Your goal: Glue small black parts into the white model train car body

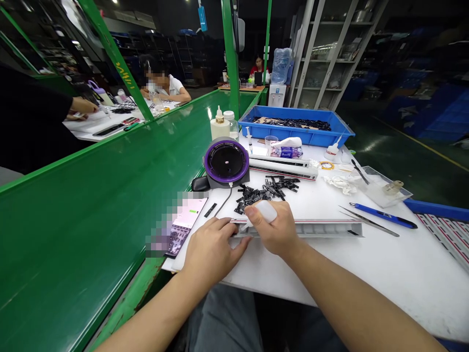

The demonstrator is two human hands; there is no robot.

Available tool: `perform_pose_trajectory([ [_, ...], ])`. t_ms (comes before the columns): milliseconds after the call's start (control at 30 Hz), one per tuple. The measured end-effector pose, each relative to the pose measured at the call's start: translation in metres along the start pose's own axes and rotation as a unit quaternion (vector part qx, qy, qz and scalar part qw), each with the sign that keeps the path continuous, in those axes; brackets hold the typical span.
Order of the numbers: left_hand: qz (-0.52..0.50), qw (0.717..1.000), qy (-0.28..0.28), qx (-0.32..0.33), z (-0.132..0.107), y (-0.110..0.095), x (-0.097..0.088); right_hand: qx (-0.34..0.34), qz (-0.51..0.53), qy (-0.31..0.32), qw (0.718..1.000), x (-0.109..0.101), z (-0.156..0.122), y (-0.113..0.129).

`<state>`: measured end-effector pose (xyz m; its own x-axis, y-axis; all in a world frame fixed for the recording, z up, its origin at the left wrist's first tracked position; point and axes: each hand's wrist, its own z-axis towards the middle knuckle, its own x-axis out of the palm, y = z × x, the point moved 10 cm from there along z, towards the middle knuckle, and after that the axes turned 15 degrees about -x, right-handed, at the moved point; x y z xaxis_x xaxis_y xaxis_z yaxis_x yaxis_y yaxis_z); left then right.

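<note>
A long white plastic shell [322, 228] with a thin red stripe lies along the worktable, its hollow inner side facing me. At its left end my left hand [210, 250] is closed, with the fingers over the upper edge and the thumb below. My right hand [277, 230] is wrapped around a small white squeeze bottle [267, 211], tipped down towards the shell near my left fingertips. The bottle's tip is mostly hidden. Just beyond the hands lies a pile of small black plastic pieces [256, 194], with a single black strip [210, 210] apart on the left.
A phone [183, 227] lies at left, near a round purple-rimmed device [226, 161]. More white shells [282, 166] lie behind the pile. Tweezers [370, 222] and a blue pen [384, 215] are at right. A blue bin [293, 137] stands behind; a green partition [91, 220] borders the left.
</note>
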<state>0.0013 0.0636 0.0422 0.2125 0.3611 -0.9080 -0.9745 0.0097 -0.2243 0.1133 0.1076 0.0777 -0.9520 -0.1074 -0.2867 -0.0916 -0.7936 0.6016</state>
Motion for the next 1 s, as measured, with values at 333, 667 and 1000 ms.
perform_pose_trajectory([
  [333, 0.003, 1.000, -0.007, -0.003, 0.0011, 0.0006, -0.0011, -0.003, 0.010, 0.004, 1.000, -0.0003, -0.0007, -0.0004],
  [667, 0.001, 1.000, -0.013, -0.001, 0.0008, 0.0006, -0.0015, -0.003, 0.005, 0.001, 1.000, -0.0030, 0.0006, 0.0011],
  [1000, 0.000, 1.000, -0.013, 0.000, -0.0002, 0.0010, -0.0016, -0.005, -0.006, 0.006, 1.000, -0.0028, 0.0007, 0.0010],
])
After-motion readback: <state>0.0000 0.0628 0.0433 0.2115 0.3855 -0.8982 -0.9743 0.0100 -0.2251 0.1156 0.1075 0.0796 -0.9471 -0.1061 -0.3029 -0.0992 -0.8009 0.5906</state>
